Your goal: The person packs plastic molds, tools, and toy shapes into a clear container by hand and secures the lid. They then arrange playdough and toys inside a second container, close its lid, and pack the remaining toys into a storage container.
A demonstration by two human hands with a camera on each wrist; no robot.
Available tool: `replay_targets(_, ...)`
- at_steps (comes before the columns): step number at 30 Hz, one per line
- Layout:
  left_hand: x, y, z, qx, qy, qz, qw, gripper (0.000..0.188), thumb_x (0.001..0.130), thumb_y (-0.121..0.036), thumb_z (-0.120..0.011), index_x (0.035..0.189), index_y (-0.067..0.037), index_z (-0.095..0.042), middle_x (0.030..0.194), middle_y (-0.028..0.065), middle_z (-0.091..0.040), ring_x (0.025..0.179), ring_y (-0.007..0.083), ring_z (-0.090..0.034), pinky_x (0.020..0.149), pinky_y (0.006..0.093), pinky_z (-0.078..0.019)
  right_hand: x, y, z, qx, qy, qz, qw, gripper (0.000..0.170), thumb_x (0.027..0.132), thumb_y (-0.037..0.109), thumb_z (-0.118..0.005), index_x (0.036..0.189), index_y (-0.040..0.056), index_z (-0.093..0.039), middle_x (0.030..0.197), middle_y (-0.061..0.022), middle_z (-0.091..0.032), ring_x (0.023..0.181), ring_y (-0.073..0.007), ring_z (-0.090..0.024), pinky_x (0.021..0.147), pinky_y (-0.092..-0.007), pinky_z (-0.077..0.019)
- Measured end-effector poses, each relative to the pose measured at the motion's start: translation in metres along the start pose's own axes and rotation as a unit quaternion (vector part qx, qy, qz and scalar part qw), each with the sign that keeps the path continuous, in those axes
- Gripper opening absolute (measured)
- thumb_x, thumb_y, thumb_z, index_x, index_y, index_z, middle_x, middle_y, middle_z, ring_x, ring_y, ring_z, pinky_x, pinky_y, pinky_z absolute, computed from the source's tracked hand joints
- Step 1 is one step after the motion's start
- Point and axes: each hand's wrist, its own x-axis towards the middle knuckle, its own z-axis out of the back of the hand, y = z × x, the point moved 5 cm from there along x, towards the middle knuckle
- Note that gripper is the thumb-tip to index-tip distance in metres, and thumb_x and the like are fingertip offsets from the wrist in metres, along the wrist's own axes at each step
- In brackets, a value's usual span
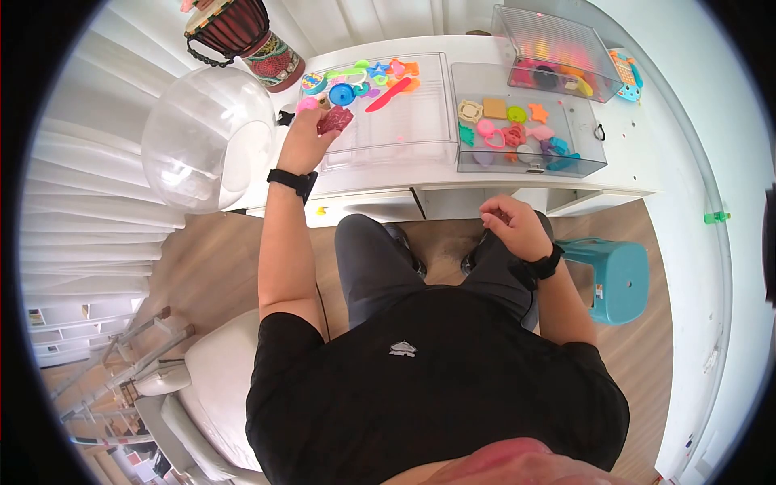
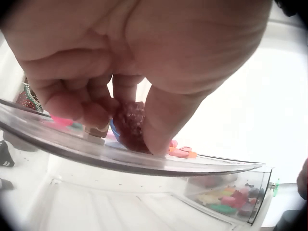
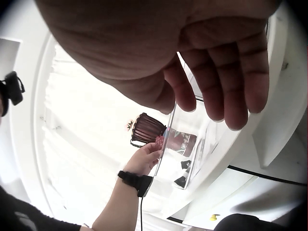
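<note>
Between the thumb and fingers of my left hand (image 1: pixel 301 144) is a dark red, marbled piece (image 1: pixel 336 120) that looks like toy meat, pinched over the left end of a clear tray (image 1: pixel 420 129). The left wrist view shows its rough, mottled surface (image 2: pixel 131 122) beside the thumb. Around that hand in the tray lie a blue round toy (image 1: pixel 342 94), a pink-red toy knife (image 1: pixel 388 95) and several small coloured pieces. My right hand (image 1: pixel 515 229) hangs in front of the table edge above my thigh, fingers loosely curled, holding nothing.
A second clear tray (image 1: pixel 584 164) at the right holds several coloured shapes, with a clear bin (image 1: pixel 525 44) of toys behind it. A drum (image 1: pixel 271 61) and a transparent globe-like object (image 1: pixel 182 137) stand at the left. A teal stool (image 1: pixel 630 283) is on the floor.
</note>
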Motion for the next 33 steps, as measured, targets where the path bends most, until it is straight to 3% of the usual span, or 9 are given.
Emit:
replay_targets(4,-0.008,-0.011,0.004,0.007,-0.010,-0.007,1.000,0.028,0.087,-0.011,-0.081,0.111,0.000,-0.070,0.105,0.0154,-0.071,0.092,0.0331,-0.069,0.084,0.0406,-0.0551,-0.002,0.000,0.000,-0.010,-0.002,-0.001,1.000,0.015,0.097,0.011,-0.071,0.108,0.0005,-0.071,0.090,-0.0063,-0.070,0.078,-0.0121,-0.063,0.070,-0.0276,-0.0515)
replay_targets(10,-0.037,-0.075,-0.001,-0.167,-0.016,-0.028,0.986,0.017,0.089,-0.002,-0.079,0.105,-0.002,-0.072,0.093,0.0062,-0.069,0.077,0.0138,-0.062,0.070,0.0285,-0.0498,-0.003,-0.007,-0.005,0.026,0.016,-0.008,0.999,0.013,0.101,0.006,-0.068,0.111,-0.0019,-0.069,0.094,-0.0032,-0.070,0.086,-0.0091,-0.068,0.078,-0.0255,-0.0540)
replay_targets(14,-0.062,-0.131,-0.027,-0.225,0.088,-0.089,0.966,0.018,0.088,-0.003,-0.080,0.105,-0.003,-0.073,0.094,0.0069,-0.068,0.078,0.0178,-0.062,0.069,0.0310,-0.0499,-0.002,0.005,-0.017,0.102,0.043,-0.033,0.993,0.015,0.101,0.005,-0.068,0.115,-0.0018,-0.067,0.102,-0.0052,-0.069,0.090,-0.0107,-0.068,0.082,-0.0263,-0.0549)
replay_targets(16,-0.074,-0.155,-0.041,-0.237,0.131,-0.110,0.956,0.020,0.086,-0.005,-0.080,0.105,-0.004,-0.072,0.092,0.0094,-0.066,0.078,0.0241,-0.064,0.070,0.0338,-0.0509,-0.001,0.014,-0.026,0.192,0.078,0.017,0.978,0.019,0.101,0.003,-0.067,0.120,-0.0013,-0.064,0.110,-0.0067,-0.066,0.094,-0.0124,-0.067,0.085,-0.0272,-0.0555)
replay_targets(21,-0.098,-0.179,-0.081,-0.226,0.143,-0.152,0.951,0.025,0.086,-0.012,-0.080,0.107,-0.004,-0.070,0.095,0.0129,-0.067,0.083,0.0345,-0.066,0.072,0.0404,-0.0532,0.002,0.027,-0.031,0.231,0.047,0.058,0.970,0.021,0.099,0.008,-0.072,0.118,0.0017,-0.065,0.105,-0.0010,-0.066,0.088,-0.0056,-0.062,0.078,-0.0233,-0.0516)
replay_targets(25,-0.107,-0.183,-0.090,-0.235,0.158,-0.122,0.951,0.026,0.084,-0.009,-0.082,0.107,-0.004,-0.071,0.094,0.0123,-0.067,0.078,0.0271,-0.065,0.068,0.0350,-0.0515,0.001,0.028,-0.029,0.303,-0.009,0.040,0.952,0.017,0.099,0.007,-0.072,0.113,0.0018,-0.066,0.102,-0.0004,-0.064,0.086,-0.0062,-0.061,0.076,-0.0236,-0.0508)
replay_targets(28,-0.112,-0.185,-0.089,-0.249,0.165,-0.120,0.947,0.025,0.087,-0.014,-0.080,0.107,-0.004,-0.069,0.098,0.0129,-0.067,0.084,0.0368,-0.066,0.073,0.0416,-0.0533,0.003,0.035,-0.024,0.174,0.052,0.036,0.983,0.015,0.099,-0.001,-0.066,0.114,-0.0001,-0.064,0.108,-0.0061,-0.061,0.087,-0.0119,-0.066,0.076,-0.0265,-0.0533)
replay_targets(31,-0.116,-0.183,-0.093,-0.232,0.178,-0.125,0.948,0.028,0.088,-0.014,-0.080,0.111,-0.004,-0.069,0.100,0.0116,-0.067,0.082,0.0315,-0.066,0.072,0.0388,-0.0535,0.005,0.038,-0.023,0.095,0.073,0.083,0.989,0.017,0.100,-0.001,-0.065,0.116,0.0000,-0.064,0.107,-0.0050,-0.062,0.085,-0.0115,-0.065,0.075,-0.0270,-0.0536)
replay_targets(33,-0.117,-0.181,-0.090,-0.273,0.192,-0.042,0.942,0.031,0.089,-0.015,-0.080,0.116,-0.005,-0.069,0.104,0.0093,-0.066,0.079,0.0237,-0.066,0.071,0.0346,-0.0540,0.009,0.042,-0.008,0.088,0.025,0.094,0.991,0.017,0.100,0.004,-0.068,0.116,0.0000,-0.065,0.101,-0.0055,-0.064,0.083,-0.0119,-0.065,0.073,-0.0274,-0.0531)
